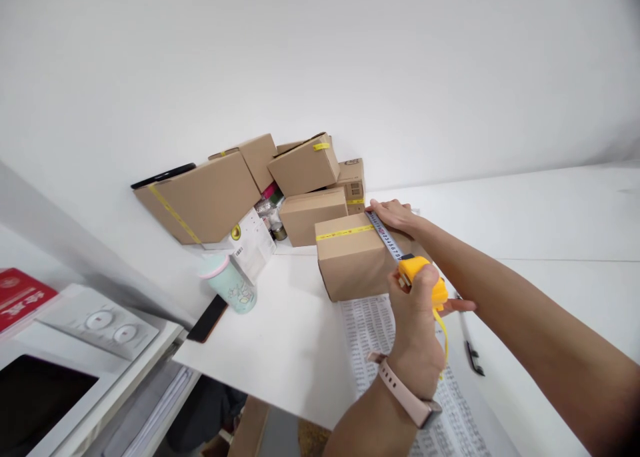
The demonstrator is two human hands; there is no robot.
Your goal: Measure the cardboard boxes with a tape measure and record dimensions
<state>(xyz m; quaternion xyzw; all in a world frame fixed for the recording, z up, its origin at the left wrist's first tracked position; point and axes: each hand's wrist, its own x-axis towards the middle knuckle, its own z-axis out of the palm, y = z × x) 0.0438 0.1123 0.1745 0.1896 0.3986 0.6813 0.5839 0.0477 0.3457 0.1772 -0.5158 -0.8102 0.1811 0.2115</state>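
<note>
A brown cardboard box [357, 267] with a strip of yellow tape along its top sits on the white table. My left hand [417, 310], wearing a pink-strapped watch [407, 393], is closed around the yellow case of a tape measure [423, 280] at the box's near side. The printed metal blade [385, 235] runs out across the box top, away from me. At the far edge, my right hand [395, 215] holds the blade's end against the box; its fingertips are partly hidden. A yellow wrist strap hangs from the case.
Printed sheets [367, 337] lie partly under the box, with a pen [473, 353] to their right. Several cartons [205, 197] are stacked against the wall. A mint tumbler [233, 283] and a dark phone-like slab [207, 318] stand left, beside a white shelf unit [120, 403].
</note>
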